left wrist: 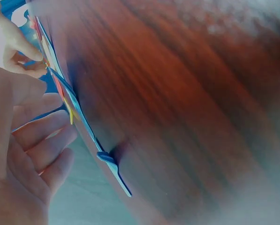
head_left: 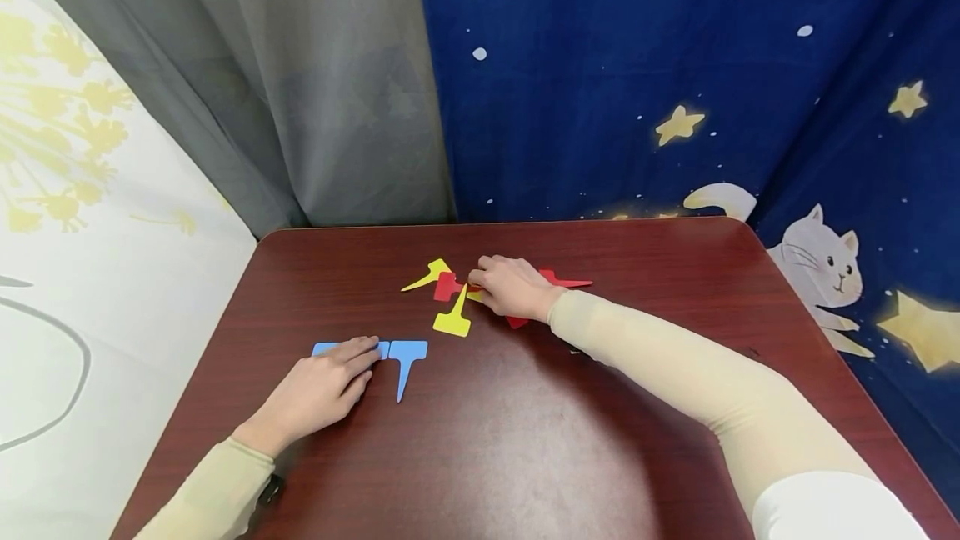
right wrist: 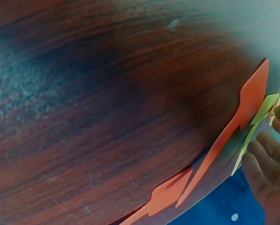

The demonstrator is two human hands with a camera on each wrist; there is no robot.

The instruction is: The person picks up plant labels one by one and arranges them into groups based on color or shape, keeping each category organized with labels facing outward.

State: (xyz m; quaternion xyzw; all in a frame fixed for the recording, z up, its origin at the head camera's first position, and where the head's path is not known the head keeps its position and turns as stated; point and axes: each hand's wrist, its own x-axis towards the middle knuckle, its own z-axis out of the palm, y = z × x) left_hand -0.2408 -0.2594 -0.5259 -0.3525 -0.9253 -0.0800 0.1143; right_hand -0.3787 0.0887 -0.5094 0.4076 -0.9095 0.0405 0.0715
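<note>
Blue first, in the head view: one blue marker point(head_left: 408, 350) lies just right of the left hand point(head_left: 318, 390), stem towards the person, and more blue shows either side of those fingers, heads along one line. That row looks formed. Over to the right hand point(head_left: 513, 288), where things are looser: a yellow marker point(head_left: 453, 324) on its near left, a red marker point(head_left: 446, 287) and a second yellow one point(head_left: 437, 267) close together farther left, another red piece point(head_left: 565, 282) on its right. Yellow and red, by my reading, are not lined up yet.

Left wrist now: the left hand is relaxed, fingers gently bent and slightly parted, gripping nothing, blue showing edge-on by its fingertips.

Right wrist: two red pieces lie beside the right hand, yellow at its fingertips. Fingers bent, but the frame crops them; whether they pinch a marker, I can't tell.
</note>
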